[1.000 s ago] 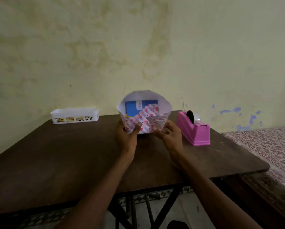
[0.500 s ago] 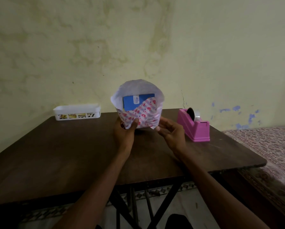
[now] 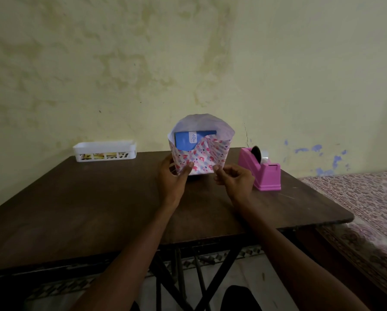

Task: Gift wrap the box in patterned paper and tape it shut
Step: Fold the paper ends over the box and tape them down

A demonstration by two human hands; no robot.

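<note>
The one camera sits on the person's head, a wide-angle lens facing forward and slightly down across the dark wooden table (image 3: pixel 87 198) to the stained wall (image 3: pixel 120 63) behind it. Both forearms (image 3: pixel 143 243) enter from the bottom edge. The left hand (image 3: pixel 172 178), right hand (image 3: pixel 235 178) and patterned paper (image 3: pixel 201 158) sit mid-frame at arm's reach, near the table's far side.

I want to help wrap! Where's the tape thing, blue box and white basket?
tape dispenser (image 3: pixel 264 176), head view, pink side wall.
blue box (image 3: pixel 183 143), head view, uncovered blue front.
white basket (image 3: pixel 104 147), head view, front rim.
</note>
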